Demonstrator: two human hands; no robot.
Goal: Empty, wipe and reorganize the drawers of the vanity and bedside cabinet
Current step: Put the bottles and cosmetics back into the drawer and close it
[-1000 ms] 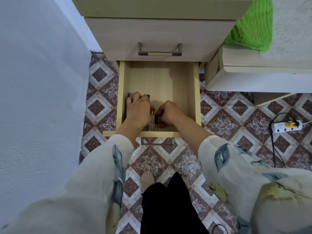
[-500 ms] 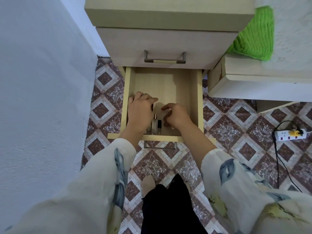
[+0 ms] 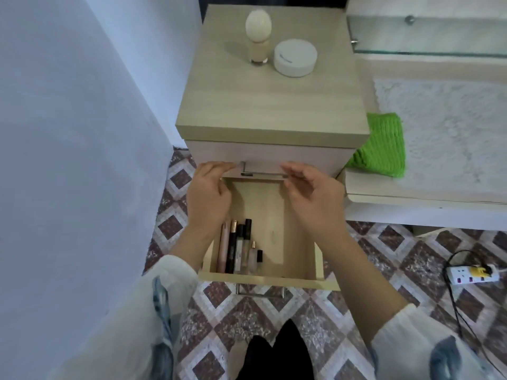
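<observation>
**A:** Bedside cabinet [image 3: 274, 105], low drawer [image 3: 263, 281] pulled out. Where are the hands?

**B:** Both above it. The left hand [image 3: 210, 193] and right hand [image 3: 312, 198] hover at either end of the handle [image 3: 263, 174] on the top drawer [image 3: 274, 157], fingers loose and half spread, holding nothing. Whether the right fingertips touch the bar, I cannot tell.

**A:** And the goods?

**B:** Slim tubes [image 3: 238, 248] lie in a neat row along the open drawer's left wall. The rest of its floor is bare wood.

**A:** So what is the step?

**B:** My guess is the top drawer comes next. It is best done with fingers hooked under the bar at both ends and a slow, level pull. A tall bottle [image 3: 258, 37] and a jar [image 3: 295, 57] stand on the cabinet top, and a jerk could topple the bottle.

**A:** Anything in the way?

**B:** The open drawer sits right beneath. Pushing it in first would keep anything from dropping among the tubes. The wall [image 3: 68, 133] hems in the left side. A green cloth [image 3: 381, 145] lies on the white surface to the right, near enough for wiping. A power strip [image 3: 472, 275] lies on the tiles, well off to the right
</observation>
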